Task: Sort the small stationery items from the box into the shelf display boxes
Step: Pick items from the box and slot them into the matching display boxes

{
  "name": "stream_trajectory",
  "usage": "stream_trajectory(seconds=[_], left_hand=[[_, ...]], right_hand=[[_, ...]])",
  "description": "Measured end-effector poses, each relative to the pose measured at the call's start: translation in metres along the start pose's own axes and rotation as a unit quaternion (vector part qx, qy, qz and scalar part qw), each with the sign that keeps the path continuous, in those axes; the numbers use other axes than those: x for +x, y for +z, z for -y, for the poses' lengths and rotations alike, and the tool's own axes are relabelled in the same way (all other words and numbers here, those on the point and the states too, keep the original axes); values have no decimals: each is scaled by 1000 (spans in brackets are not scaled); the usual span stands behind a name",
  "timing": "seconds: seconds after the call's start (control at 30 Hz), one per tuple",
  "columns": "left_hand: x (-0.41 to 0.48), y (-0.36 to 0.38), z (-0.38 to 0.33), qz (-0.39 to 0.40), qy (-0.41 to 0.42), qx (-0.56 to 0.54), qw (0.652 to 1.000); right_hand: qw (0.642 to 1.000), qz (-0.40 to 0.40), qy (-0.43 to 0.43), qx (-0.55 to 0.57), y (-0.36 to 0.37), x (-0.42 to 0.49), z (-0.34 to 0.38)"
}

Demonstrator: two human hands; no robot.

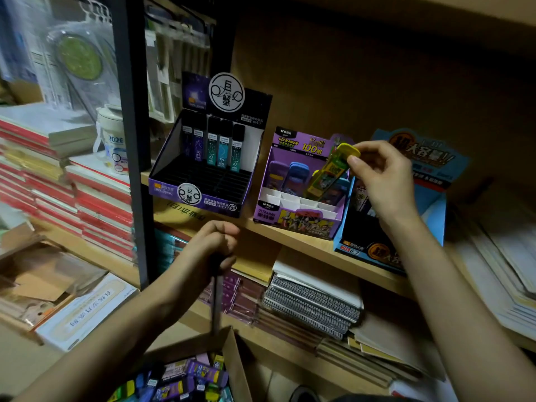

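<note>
My right hand (380, 181) pinches a yellow lead case (330, 172) by its top end, tilted over the right side of the purple Ultraman display box (293, 224); purple and blue cases stand in that box. My left hand (211, 250) grips a thin dark stick-like item (217, 303) that hangs down toward the cardboard box (235, 361). Several small colourful cases (185, 378) fill that box at the bottom. The dark purple display box (200, 195) to the left holds several black tubes in its back row.
A blue display box (435, 224) stands right of the purple one on the wooden shelf (290, 242). Spiral notebooks (313, 306) lie stacked below. A black post (133, 140) divides off red book stacks (95, 204) at left. Paper piles lie at right.
</note>
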State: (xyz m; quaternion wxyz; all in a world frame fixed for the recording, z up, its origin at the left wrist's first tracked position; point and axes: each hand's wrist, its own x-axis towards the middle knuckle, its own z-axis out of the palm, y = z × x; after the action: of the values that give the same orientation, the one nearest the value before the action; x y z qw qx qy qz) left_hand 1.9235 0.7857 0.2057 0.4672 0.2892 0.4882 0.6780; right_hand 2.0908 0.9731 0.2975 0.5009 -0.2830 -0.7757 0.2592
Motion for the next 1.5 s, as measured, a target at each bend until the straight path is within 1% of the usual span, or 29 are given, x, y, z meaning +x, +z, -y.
stream_trajectory(seconds=[0.03, 0.1, 0.2, 0.3, 0.37, 0.53, 0.6, 0.67, 0.7, 0.73, 0.77, 0.8, 0.87, 0.9, 0.97, 1.13, 1.33, 1.4, 1.43, 1.47, 1.5], left_hand=[[2, 2, 0, -9, -7, -16, 1000], [3, 2, 3, -2, 6, -21, 1000], [-3, -4, 6, 6, 42, -7, 999], [-5, -10, 6, 13, 85, -24, 996], [-5, -13, 3, 5, 104, -33, 994], [-5, -14, 0, -6, 115, -21, 993], [-4, -14, -1, -8, 122, -27, 992], [-4, -13, -3, -14, 127, -40, 991], [-4, -14, -3, -21, 133, -39, 990], [-5, -15, -4, -31, 141, -28, 989], [-5, -16, -4, -46, 151, -8, 987], [-5, -17, -5, -62, 155, 5, 986], [-4, -20, -8, -81, 147, -14, 986], [-3, -22, -10, -78, 138, -40, 986], [-2, -25, -14, -71, 130, -70, 986], [-2, -34, -21, -71, 120, -86, 986], [-5, -43, -30, -30, 121, -36, 992], [-2, -49, -37, -40, 132, 22, 990], [1, -53, -42, -57, 146, 79, 985], [6, -57, -47, -76, 164, 146, 973], [11, -62, -52, -93, 183, 219, 954]], right_hand=[[1000, -11, -10, -12, 1, 1, -3], [999, -21, -28, -32, 6, 2, -6], [997, -3, -42, -61, 13, 2, -13], [995, 23, -34, -92, 21, 0, -19], [993, 22, -25, -111, 26, 0, -22], [982, 49, 21, -182, 33, -6, -29], [973, 46, -1, -226, 32, -7, -24], [966, 21, -41, -253, 30, -10, -11], [969, 12, -59, -239, 32, -14, -2], [977, 20, -66, -203, 35, -20, 7], [985, 56, -59, -153, 40, -28, 18], [987, 118, -43, -102, 48, -38, 29], [969, 245, -10, -35, 68, -58, 47], [959, 284, 1, -13, 78, -66, 53], [949, 315, 14, 26, 96, -80, 61], [952, 303, -33, 33, 117, -95, 64], [950, 301, 17, 82, 124, -83, 66], [958, 267, 46, 95, 121, -70, 66], [962, 241, 63, 108, 117, -61, 67], [967, 210, 73, 123, 113, -50, 69], [971, 180, 76, 137, 110, -38, 71]])
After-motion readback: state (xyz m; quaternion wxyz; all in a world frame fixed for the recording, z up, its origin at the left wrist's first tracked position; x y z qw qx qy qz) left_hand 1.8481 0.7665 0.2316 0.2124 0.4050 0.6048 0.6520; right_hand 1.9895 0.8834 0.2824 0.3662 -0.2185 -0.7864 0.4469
